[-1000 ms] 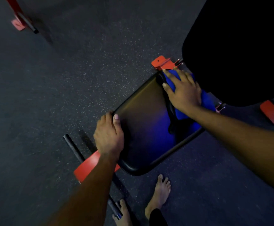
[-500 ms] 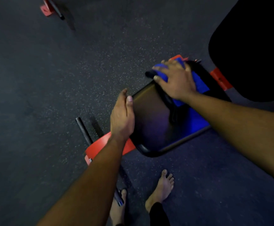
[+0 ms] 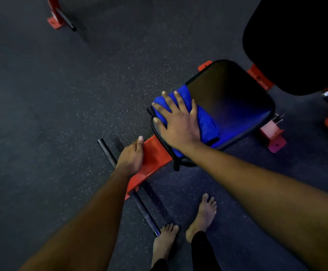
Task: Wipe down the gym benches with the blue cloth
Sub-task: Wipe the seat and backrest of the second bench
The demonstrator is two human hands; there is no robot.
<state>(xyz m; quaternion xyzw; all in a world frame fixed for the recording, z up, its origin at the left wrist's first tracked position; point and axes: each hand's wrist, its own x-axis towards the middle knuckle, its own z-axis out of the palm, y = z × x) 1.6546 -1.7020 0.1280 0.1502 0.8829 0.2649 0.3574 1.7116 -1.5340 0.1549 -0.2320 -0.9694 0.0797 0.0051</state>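
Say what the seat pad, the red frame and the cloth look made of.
Seat pad: likely glossy black vinyl, since it mirrors blue. Red frame: painted metal, by its flat hard edges. Blue cloth: soft fabric, perhaps microfibre; it bunches in folds.

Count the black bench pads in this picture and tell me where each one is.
2. The seat pad sits mid-frame under the blue cloth and right hand; a larger pad fills the top right corner. Others may lie outside the frame.

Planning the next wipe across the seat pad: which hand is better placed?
Right. The right hand presses flat on the blue cloth on the seat pad; the left hand grips the red frame, apart from the cloth.
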